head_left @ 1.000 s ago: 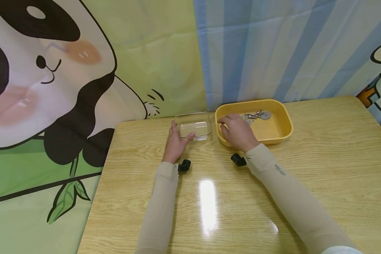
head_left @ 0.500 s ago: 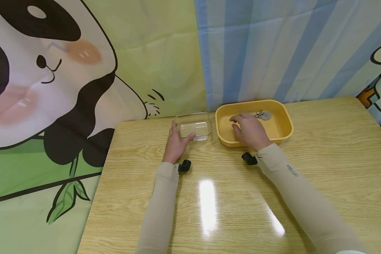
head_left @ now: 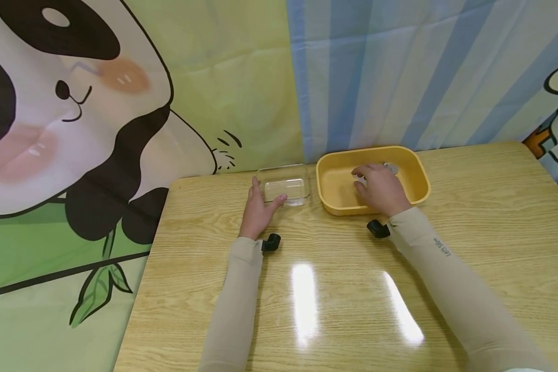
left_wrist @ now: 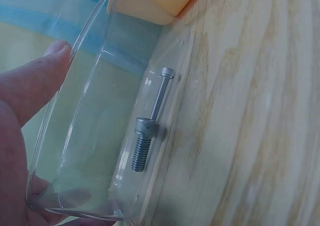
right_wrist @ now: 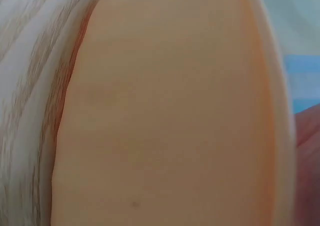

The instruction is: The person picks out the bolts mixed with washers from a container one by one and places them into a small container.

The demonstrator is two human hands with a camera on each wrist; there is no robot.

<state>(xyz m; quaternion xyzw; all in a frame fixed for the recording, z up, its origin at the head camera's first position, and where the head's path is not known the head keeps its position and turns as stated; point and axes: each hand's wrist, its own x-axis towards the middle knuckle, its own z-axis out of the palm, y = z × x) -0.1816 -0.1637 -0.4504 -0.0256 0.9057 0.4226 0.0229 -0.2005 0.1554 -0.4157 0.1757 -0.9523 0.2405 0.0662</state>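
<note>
My left hand [head_left: 258, 209] holds a clear plastic box [head_left: 285, 183] at its left end, with the thumb over the front rim. In the left wrist view, two metal socket-head screws [left_wrist: 144, 146] lie along the box's bottom, one thicker than the other. My right hand [head_left: 381, 188] is inside a yellow bin [head_left: 337, 199], its thumb and fingers apart and bent down over small hardware. Pale small pieces [head_left: 361, 179] show between the fingers, and a metal washer [head_left: 392, 168] is visible beyond the knuckles. The bin's wall hides the right fingertips in the right wrist view.
Both containers stand side by side at the back of a wood-grain table [head_left: 335, 289], close to a printed curtain [head_left: 367, 77]. A black wrist camera [head_left: 272, 243] sits on the left wrist and another [head_left: 378, 229] on the right.
My right hand has moved rightward inside the yellow bin, from its left end to over the hardware, now covering most of it. The left hand and clear box have stayed in place.
</note>
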